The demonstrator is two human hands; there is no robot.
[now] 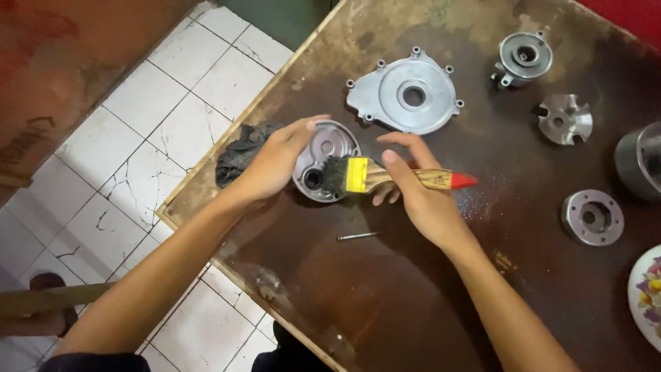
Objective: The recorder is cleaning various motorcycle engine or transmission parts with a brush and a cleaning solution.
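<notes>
My left hand [272,162] grips a round grey metal engine cover [330,148] by its left edge, holding it on the brown table [385,289]. My right hand [420,193] holds a paintbrush [399,177] with a wooden handle, yellow ferrule and red tip. The brush's dark bristles rest on the cover's lower face. A dark rag [241,151] lies under and behind my left hand near the table edge.
A larger grey cover [406,93] lies beyond the hands. Other metal parts sit to the right: a round housing [523,58], a star-shaped piece [564,118], a ring-shaped part [592,217] and a dark cylinder [640,162]. A thin metal pin [358,236] lies near me. A patterned plate [647,293] is at the right edge.
</notes>
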